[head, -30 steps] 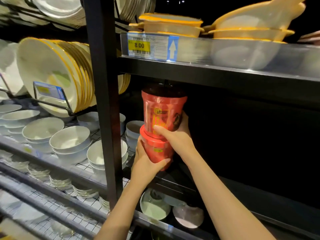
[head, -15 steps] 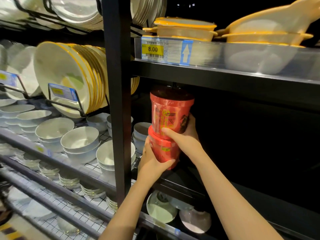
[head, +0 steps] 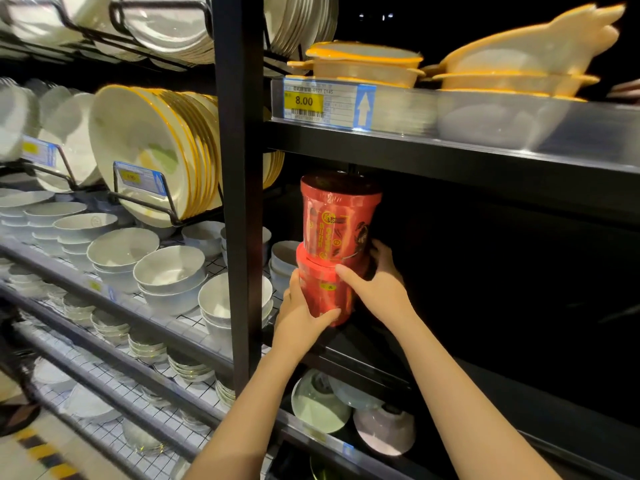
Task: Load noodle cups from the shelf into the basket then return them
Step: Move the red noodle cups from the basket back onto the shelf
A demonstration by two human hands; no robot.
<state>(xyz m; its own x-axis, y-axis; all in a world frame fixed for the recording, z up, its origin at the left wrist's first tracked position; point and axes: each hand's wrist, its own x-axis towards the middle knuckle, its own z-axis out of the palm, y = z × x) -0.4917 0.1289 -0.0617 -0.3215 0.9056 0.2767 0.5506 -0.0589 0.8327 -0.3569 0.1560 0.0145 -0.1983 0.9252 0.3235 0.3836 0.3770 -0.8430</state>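
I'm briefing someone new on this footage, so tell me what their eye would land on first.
Two red noodle cups stacked one on the other stand out against the dark shelf bay at centre. The left hand grips the lower cup, and the right hand holds the stack where the cups meet. Left of the black post, yellow-rimmed plates stand on edge above white bowls.

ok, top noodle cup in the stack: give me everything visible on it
The top noodle cup is red, tapering downward, wrapped in glossy clear film, with yellow and dark printed graphics too blurred to read. Its dark lid sits just under the black shelf above. It stands upright on the lid of the lower noodle cup. The right hand holds its base from the right, thumb across the seam; the left hand grips the lower cup only.
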